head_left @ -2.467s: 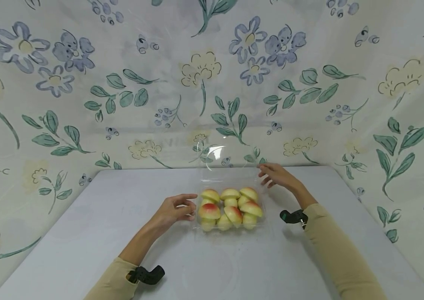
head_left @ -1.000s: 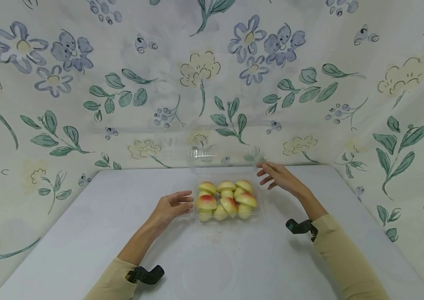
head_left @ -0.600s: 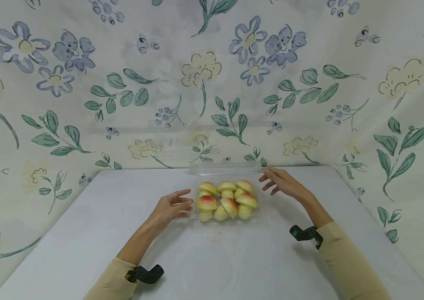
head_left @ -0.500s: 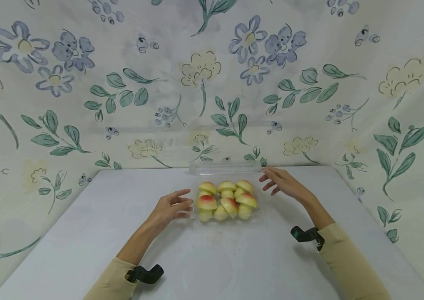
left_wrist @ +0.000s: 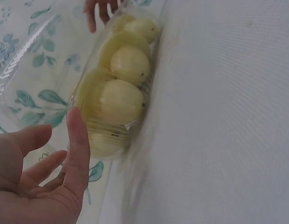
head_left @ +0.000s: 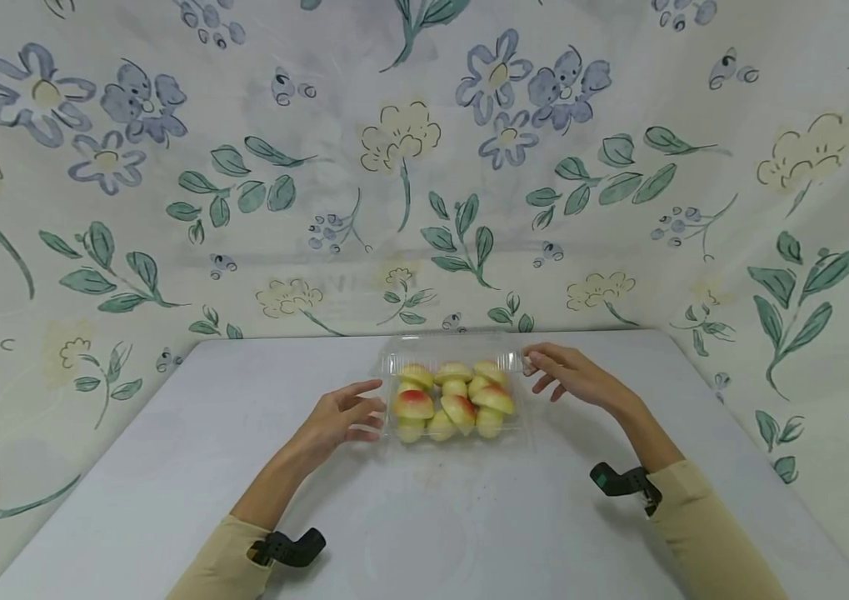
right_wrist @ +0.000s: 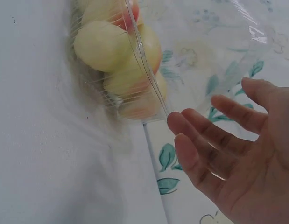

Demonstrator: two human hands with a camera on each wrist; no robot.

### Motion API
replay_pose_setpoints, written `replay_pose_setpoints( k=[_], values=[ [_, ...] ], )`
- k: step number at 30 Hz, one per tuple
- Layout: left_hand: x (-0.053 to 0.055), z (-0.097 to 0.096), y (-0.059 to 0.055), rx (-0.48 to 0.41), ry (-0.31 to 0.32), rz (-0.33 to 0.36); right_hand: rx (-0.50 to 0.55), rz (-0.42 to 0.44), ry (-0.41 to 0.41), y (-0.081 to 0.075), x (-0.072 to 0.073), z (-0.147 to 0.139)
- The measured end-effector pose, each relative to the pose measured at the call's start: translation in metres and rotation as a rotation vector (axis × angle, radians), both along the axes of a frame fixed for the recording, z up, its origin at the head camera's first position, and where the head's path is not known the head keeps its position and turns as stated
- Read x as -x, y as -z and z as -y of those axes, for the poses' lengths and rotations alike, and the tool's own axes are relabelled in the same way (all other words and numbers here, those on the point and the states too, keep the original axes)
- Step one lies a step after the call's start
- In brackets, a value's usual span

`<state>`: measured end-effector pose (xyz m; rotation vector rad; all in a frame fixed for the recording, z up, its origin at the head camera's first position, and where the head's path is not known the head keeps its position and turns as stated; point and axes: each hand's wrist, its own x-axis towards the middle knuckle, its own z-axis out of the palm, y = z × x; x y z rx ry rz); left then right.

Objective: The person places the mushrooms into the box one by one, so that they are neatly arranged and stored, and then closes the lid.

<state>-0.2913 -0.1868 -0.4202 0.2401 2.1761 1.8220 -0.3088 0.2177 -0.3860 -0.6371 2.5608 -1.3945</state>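
Note:
Several mushroom-shaped pieces (head_left: 457, 410), pale yellow with red-tinged caps, fill a clear plastic clamshell box (head_left: 518, 412) near the table's far edge. Its hinged clear lid (head_left: 442, 342) slants over the back of the box, lower edge overlapping the rear pieces in the head view. At the lid's right end is my right hand (head_left: 570, 375); in the right wrist view the thumb and forefinger tips meet the lid's edge, other fingers spread near the box's rim. My left hand (head_left: 336, 422) stands at the box's left side, fingers extended and fingertips right at its wall (left_wrist: 104, 133).
The white table (head_left: 244, 417) spreads around the box. A floral cloth (head_left: 304, 233) rises behind the table's far edge and along its sides. Dark camera mounts (head_left: 289, 547) sit on both wrists.
Over the 2.5 seconds, the lid swings down from nearly upright to slanting over the box, and my right hand lowers with it. The box has shifted slightly left and away; the left hand stays beside it.

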Motion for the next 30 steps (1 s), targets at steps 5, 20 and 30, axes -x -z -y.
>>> replay_pose_setpoints(
  k=[5,20,30],
  values=[
    [-0.0012,0.002,-0.0045,-0.021,0.026,0.036,-0.031,0.012,-0.018,0.0018,-0.0031,-0.0022],
    [-0.0001,0.0045,-0.0064,-0.058,0.041,0.075,-0.098,0.052,-0.085,0.0048,-0.0063,-0.0029],
    [0.0025,0.0043,-0.0049,-0.072,0.044,0.081,-0.107,0.063,-0.115,0.0071,-0.006,-0.0035]
  ],
)
